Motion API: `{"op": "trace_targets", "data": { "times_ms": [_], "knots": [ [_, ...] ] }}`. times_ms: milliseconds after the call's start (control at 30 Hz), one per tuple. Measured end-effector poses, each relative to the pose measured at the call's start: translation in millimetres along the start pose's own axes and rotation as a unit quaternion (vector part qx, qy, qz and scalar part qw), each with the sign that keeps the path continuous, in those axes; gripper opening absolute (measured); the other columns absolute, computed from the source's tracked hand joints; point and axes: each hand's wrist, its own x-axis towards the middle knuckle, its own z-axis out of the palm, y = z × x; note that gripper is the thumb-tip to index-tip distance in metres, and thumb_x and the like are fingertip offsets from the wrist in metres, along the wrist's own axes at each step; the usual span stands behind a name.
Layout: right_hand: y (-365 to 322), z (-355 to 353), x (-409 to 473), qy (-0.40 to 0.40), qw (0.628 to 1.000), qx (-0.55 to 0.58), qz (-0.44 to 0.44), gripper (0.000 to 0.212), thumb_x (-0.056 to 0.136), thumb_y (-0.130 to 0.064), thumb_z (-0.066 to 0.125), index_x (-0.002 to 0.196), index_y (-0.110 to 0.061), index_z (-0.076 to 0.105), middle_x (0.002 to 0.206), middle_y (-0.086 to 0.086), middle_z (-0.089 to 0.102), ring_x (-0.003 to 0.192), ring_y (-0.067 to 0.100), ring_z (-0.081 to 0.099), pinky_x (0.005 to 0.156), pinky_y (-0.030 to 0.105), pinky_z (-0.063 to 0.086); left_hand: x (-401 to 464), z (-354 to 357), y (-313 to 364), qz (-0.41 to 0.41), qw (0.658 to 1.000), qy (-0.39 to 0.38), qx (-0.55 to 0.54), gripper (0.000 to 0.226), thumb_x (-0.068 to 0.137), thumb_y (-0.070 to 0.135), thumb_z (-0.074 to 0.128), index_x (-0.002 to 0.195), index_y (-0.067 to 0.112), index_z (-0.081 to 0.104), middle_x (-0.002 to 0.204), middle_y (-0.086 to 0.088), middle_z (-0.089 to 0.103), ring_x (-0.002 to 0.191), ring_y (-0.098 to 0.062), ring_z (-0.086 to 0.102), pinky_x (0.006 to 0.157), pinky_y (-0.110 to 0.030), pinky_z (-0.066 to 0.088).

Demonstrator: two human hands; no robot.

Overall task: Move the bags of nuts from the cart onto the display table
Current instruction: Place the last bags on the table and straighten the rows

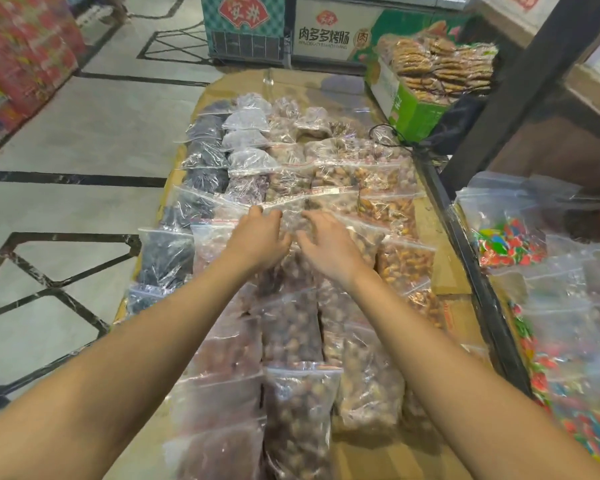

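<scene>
- Bags (291,327) cover the table (454,271) in close rows, near to far; bare strips show only along its right edge and far end.
- A green box (413,112) blocks the far right corner.
- A dark post (520,81) and rail (478,271) wall off the right side.
- Open floor (84,133) lies left.

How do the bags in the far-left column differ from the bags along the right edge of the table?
The far-left bags hold dark, nearly black contents; the right-edge bags hold orange-tan nuts. The far-left column runs farther back along the table, while the right-edge bags are fewer and leave bare cardboard beside them. Both are clear zip-top bags lying flat in overlapping rows. Neither is touched: both hands are on a middle bag.
</scene>
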Motion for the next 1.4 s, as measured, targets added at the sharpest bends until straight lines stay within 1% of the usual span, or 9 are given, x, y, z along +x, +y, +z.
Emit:
{"op": "trace_targets", "data": {
  "times_ms": [167,267,400,567,733,967,1067,1200,1400],
  "knots": [
    [4,14,73,-0.001,0.998,0.029,0.05,0.044,0.103,-0.006,0.045,0.147,-0.006,0.05,0.147,0.014,0.056,0.134,0.027,0.053,0.11,0.04,0.046,56,4,-10,-0.037,0.994,-0.021,-0.098,0.039,0.09,0.015,0.058,0.127,0.002,0.056,0.123,-0.02,0.062,0.103,-0.033,0.063,0.088,-0.045,0.055],
    [7,21,101,-0.041,0.995,-0.016,0.084,0.043,0.098,-0.001,0.047,0.14,-0.006,0.051,0.137,0.016,0.059,0.112,0.027,0.058,0.086,0.032,0.047,74,11,-8,-0.069,0.991,-0.066,-0.096,0.03,0.087,0.017,0.063,0.113,0.003,0.057,0.117,-0.02,0.064,0.091,-0.029,0.061,0.07,-0.035,0.049],
    [11,23,124,-0.069,0.993,-0.036,0.085,0.05,0.093,-0.006,0.058,0.141,-0.013,0.045,0.109,0.004,0.06,0.087,0.018,0.058,0.058,0.025,0.041,87,24,-8,-0.115,0.987,-0.087,-0.066,0.069,0.091,0.029,0.063,0.15,0.006,0.036,0.139,-0.029,0.051,0.12,-0.038,0.056,0.08,-0.034,0.05],
    [25,32,129,-0.055,0.994,-0.03,0.089,0.039,0.09,-0.01,0.065,0.126,-0.012,0.048,0.113,0.009,0.064,0.099,0.028,0.064,0.083,0.044,0.056,95,34,-7,-0.151,0.973,-0.076,-0.159,0.085,0.085,0.027,0.07,0.154,0.011,0.024,0.147,-0.027,0.037,0.096,-0.028,0.064,0.054,-0.03,0.048],
    [39,34,118,0.032,0.982,0.129,0.134,0.036,0.097,-0.009,0.064,0.131,-0.016,0.052,0.119,-0.002,0.059,0.094,0.017,0.063,0.081,0.035,0.055,93,42,-23,-0.055,0.981,0.036,-0.184,0.04,0.086,0.013,0.07,0.124,0.014,0.056,0.126,-0.01,0.056,0.095,-0.017,0.055,0.073,-0.024,0.042],
    [37,27,109,-0.057,0.991,0.089,0.086,0.07,0.091,-0.019,0.076,0.152,-0.017,0.042,0.151,0.004,0.052,0.135,0.025,0.053,0.099,0.031,0.046,95,42,-18,-0.036,0.993,-0.073,-0.085,0.054,0.098,0.02,0.061,0.145,0.008,0.037,0.131,-0.016,0.062,0.114,-0.033,0.061,0.086,-0.041,0.05],
    [40,33,102,-0.059,0.996,0.029,0.065,0.086,0.089,-0.029,0.079,0.16,-0.014,0.031,0.159,0.007,0.047,0.142,0.027,0.048,0.115,0.04,0.041,95,41,-20,-0.028,0.993,-0.11,-0.025,0.052,0.1,0.018,0.056,0.148,0.008,0.036,0.137,-0.018,0.06,0.121,-0.036,0.059,0.09,-0.042,0.047],
    [46,37,99,-0.028,0.994,0.044,0.096,0.087,0.083,-0.031,0.085,0.156,-0.018,0.041,0.154,0.003,0.053,0.135,0.024,0.055,0.108,0.035,0.046,91,39,-17,-0.017,0.989,-0.14,0.049,0.055,0.105,0.024,0.044,0.156,0.011,0.026,0.146,-0.019,0.055,0.128,-0.039,0.055,0.099,-0.046,0.048],
    [43,32,99,-0.041,0.989,0.092,0.113,0.066,0.093,-0.022,0.075,0.152,-0.017,0.046,0.149,0.004,0.054,0.131,0.025,0.056,0.106,0.039,0.049,84,46,-21,-0.003,0.996,-0.074,0.043,0.036,0.099,0.011,0.049,0.134,0.011,0.048,0.117,-0.017,0.066,0.1,-0.035,0.064,0.08,-0.046,0.055]
  ]
}}
